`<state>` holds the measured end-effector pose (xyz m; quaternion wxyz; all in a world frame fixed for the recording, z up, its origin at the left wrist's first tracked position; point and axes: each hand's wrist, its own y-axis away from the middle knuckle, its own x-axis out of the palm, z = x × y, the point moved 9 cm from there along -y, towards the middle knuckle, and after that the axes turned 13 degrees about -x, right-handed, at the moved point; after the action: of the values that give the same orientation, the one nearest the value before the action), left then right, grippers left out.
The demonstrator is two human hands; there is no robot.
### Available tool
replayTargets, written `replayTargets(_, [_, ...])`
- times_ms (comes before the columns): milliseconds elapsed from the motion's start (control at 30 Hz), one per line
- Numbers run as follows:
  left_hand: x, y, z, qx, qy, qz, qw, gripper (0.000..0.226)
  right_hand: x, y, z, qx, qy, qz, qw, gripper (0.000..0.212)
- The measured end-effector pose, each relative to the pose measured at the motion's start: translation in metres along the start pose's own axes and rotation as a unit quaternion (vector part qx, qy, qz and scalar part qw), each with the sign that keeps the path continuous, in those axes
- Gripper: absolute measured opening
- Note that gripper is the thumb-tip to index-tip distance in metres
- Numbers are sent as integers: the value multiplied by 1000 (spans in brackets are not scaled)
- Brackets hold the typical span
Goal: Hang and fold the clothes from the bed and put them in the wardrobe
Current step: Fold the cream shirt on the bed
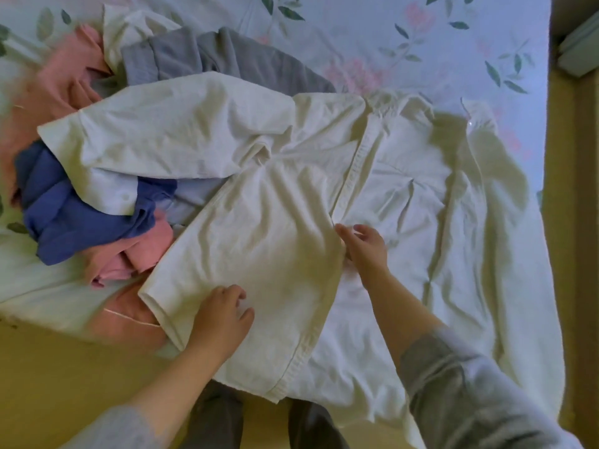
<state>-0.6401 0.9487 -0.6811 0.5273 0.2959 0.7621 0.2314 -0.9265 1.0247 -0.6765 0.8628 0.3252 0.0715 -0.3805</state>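
Note:
A white button-up shirt (275, 215) lies spread front-up across the bed, its collar toward the far side and its hem hanging over the near edge. My left hand (223, 315) rests on the shirt's left front panel near the hem, fingers loosely bent against the cloth. My right hand (364, 246) is at the middle of the button placket, its fingers touching the edge of the left panel. The shirt's left sleeve (155, 131) lies over the pile of other clothes.
To the left is a heap of clothes: a blue garment (71, 209), pink garments (61, 82), a grey one (227, 56). The floral bedsheet (389, 37) shows at the back. The bed's right edge meets a wooden floor strip (573, 222).

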Motion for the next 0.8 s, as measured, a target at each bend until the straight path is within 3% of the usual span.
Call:
replayTargets(67, [1, -2, -30, 38, 20, -8, 999, 26, -14, -17, 20, -60, 97, -14, 993, 73])
replayTargets(233, [6, -14, -100, 110, 61, -18, 992, 38, -18, -51, 61, -193, 243, -66, 948, 66])
replayTargets(333, [28, -28, -121, 106, 24, 23, 994, 70, -9, -80, 64, -156, 303, -42, 939, 67])
replayTargets(400, [45, -40, -124, 89, -67, 39, 993, 86, -9, -97, 63, -134, 329, -39, 934, 55])
replayTargets(533, [56, -67, -126, 55, -150, 55, 986, 103, -52, -130, 48, -57, 231, -116, 964, 34])
replayTargets(600, [52, -74, -130, 40, -133, 47, 989, 94, -73, -142, 29, -9, 158, -119, 980, 17])
replayTargets(700, [26, -73, -157, 81, -88, -45, 992, 45, -80, -147, 22, 24, 137, -70, 988, 29])
replayTargets(800, [9, -66, -196, 165, -44, -135, 976, 50, -84, -167, 56, -67, 164, -107, 978, 34])
